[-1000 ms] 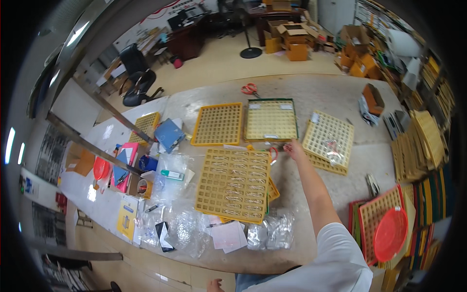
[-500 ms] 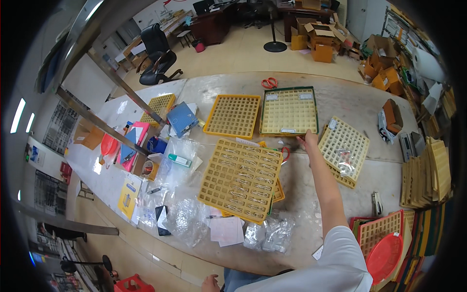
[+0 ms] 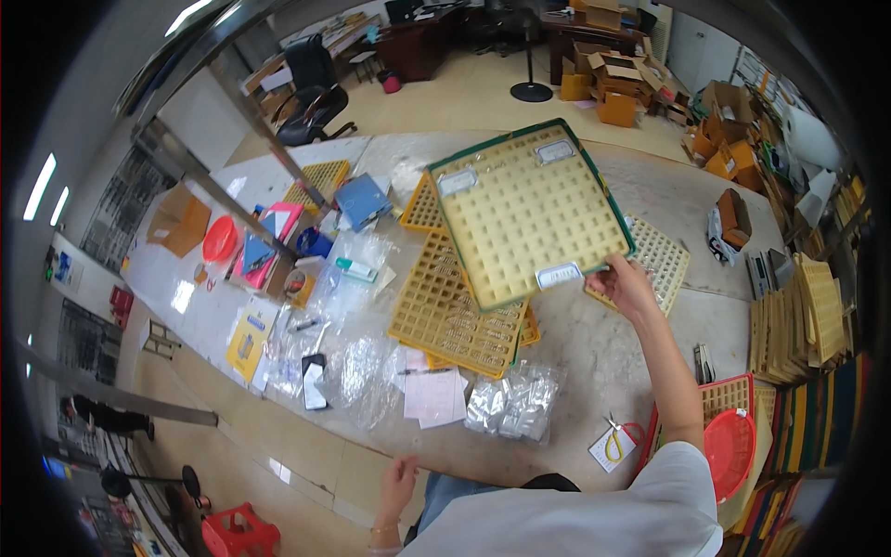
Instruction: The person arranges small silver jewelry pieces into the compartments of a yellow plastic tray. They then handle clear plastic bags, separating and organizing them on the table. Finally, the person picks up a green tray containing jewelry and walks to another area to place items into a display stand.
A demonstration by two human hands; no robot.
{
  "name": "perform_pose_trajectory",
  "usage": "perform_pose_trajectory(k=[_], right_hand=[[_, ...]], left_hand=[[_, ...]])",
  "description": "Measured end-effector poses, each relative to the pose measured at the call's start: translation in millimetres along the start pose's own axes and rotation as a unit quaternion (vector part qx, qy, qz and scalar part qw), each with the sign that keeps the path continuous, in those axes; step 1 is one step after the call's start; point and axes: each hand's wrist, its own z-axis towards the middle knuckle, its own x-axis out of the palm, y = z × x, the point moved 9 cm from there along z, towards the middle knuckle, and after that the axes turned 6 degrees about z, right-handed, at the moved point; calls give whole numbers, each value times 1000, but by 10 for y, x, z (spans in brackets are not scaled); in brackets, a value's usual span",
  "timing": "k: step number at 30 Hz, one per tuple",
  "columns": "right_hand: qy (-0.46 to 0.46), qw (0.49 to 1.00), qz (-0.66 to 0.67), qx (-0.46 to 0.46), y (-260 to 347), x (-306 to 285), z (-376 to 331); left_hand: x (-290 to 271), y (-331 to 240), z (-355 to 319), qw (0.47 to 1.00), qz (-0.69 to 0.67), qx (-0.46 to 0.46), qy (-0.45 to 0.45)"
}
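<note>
My right hand [image 3: 631, 286] grips a cream compartment tray [image 3: 529, 218] with a green rim by its near right corner. The tray is raised and tilted over the table, and white labels stick to its surface. Beneath its near edge lies a yellow compartment tray [image 3: 422, 320], with small shiny metal pieces in several of its cells. Another yellow tray [image 3: 419, 206] is mostly hidden behind the raised one. Low in the picture, off the table's near edge, my left hand [image 3: 397, 481] hangs with fingers loosely bent and nothing visible in it.
A pale tray [image 3: 664, 269] lies beyond my right hand. Clear plastic bags [image 3: 520, 404], paper slips [image 3: 434, 397] and a phone [image 3: 315, 381] lie along the near side. Yellow-handled scissors [image 3: 613, 447] rest near my right arm, beside a red basket [image 3: 729, 455]. Metal posts [image 3: 209, 190] cross the left.
My right hand has lifted the green-rimmed tray off the table and brought it nearer, over the yellow tray with metal pieces. My left hand has come up further into view.
</note>
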Motion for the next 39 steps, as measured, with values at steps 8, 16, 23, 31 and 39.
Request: perform_pose_trajectory(k=[8,16,23,31,39], right_hand=[[156,976,-28,151,-1112,515,-1114],[178,954,-70,231,-1801,1145,-1686],[286,917,-117,252,-2176,1847,-1837],[329,904,-149,230,-2477,2605,-2077],[328,906,-190,188,-3051,3866,-2314]], left_hand=[[-280,-542,-243,933,-357,-32,-33],[-353,-73,-632,881,-471,-12,-43],[-551,402,-961,859,-477,-100,-160],[-1234,575,-1022,868,-465,-81,-155],[-2415,1141,-794,845,-520,-37,-118]])
